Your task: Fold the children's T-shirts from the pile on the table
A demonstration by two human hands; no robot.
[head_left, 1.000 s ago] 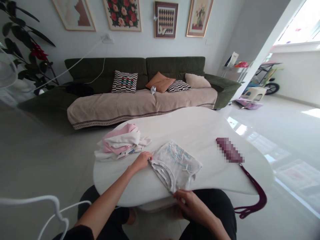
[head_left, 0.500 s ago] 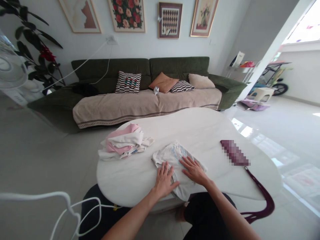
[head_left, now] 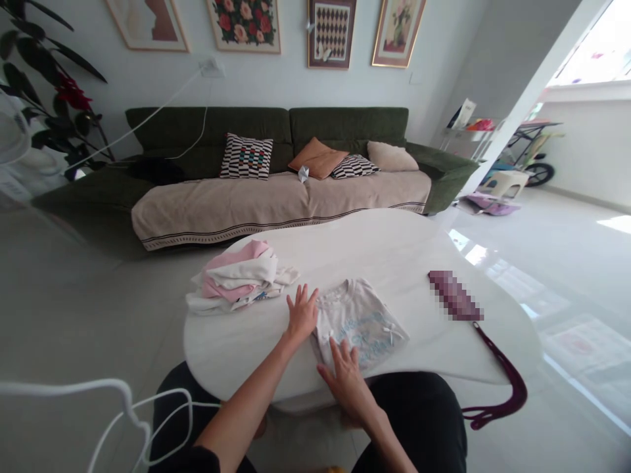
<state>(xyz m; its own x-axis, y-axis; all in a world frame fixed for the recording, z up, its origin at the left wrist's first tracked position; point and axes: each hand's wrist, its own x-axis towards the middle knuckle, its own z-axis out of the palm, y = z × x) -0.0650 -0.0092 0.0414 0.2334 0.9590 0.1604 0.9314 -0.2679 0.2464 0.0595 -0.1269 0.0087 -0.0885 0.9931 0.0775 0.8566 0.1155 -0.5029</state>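
A small white garment with light blue print (head_left: pixel 362 320) lies folded flat near the front edge of the white table (head_left: pixel 394 249). My left hand (head_left: pixel 302 314) rests open at its left edge, fingers spread and pointing away from me. My right hand (head_left: pixel 346 376) lies flat and open on the garment's near edge. A pile of pink and white clothes (head_left: pixel 239 282) sits on the table to the left, just beyond my left hand.
A blurred dark red object (head_left: pixel 453 295) with a long maroon strap (head_left: pixel 507 387) lies at the table's right. Behind the table stands a green sofa (head_left: pixel 276 164) with cushions. A white hanger (head_left: pixel 98 407) shows at lower left. A plant (head_left: pixel 54 85) is at far left.
The garment has been turned and folded into a neater rectangle. My left hand moved up to its left edge; my right hand slid back to its near edge.
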